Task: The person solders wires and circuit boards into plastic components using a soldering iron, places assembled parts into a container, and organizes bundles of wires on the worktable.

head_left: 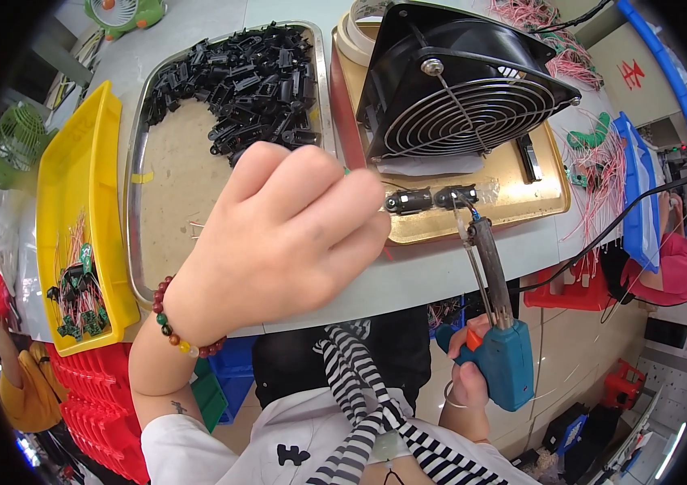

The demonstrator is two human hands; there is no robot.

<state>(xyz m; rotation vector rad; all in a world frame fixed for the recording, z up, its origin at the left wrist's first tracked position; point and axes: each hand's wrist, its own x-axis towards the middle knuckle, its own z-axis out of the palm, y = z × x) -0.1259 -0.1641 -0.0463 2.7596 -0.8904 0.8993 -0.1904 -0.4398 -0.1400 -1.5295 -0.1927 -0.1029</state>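
— Black connectors [431, 198]: where do they lie?
— On the gold tray [521, 212], side by side, long axis left-right, soldering gun [495, 323] tip touching them from below.
— Hands?
— Right hand [473, 373] grips the gun; left hand [279, 238], fingers curled around something thin, is nearer, just left.

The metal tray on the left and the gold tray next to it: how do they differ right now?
The metal tray is silver and holds a heap of loose black plastic parts. The gold tray is brass-coloured and carries a black fan plus two small black parts lined up at its front edge. The soldering gun in the right hand points at the gold tray; the left hand partly covers the metal one. Both sit flat on the grey table.
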